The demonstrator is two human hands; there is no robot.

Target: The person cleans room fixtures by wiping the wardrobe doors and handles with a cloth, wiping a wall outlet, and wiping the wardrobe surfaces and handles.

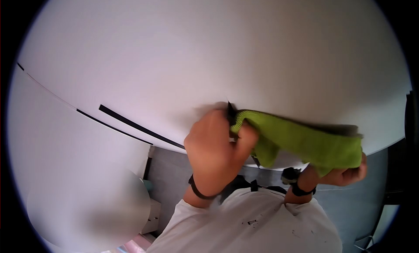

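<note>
A green cloth (305,139) with a stitched edge stretches between both hands, in front of a large white panel (218,52). My left hand (214,144) is closed with its thumb and fingers on the cloth's left end. Beside those fingers a small dark pointed piece (231,113) shows; I cannot make out what it is. At the cloth's lower right, my right hand (345,172) has its fingers curled round the edge, partly covered by the fabric. The middle of the cloth sags in folds.
A black strip (139,126) runs along the white surface toward my left hand. A round white shape (89,209) stands at lower left, near a small white drawer unit (152,216). Grey floor (168,165) shows below the panel, and dark furniture stands at the far right.
</note>
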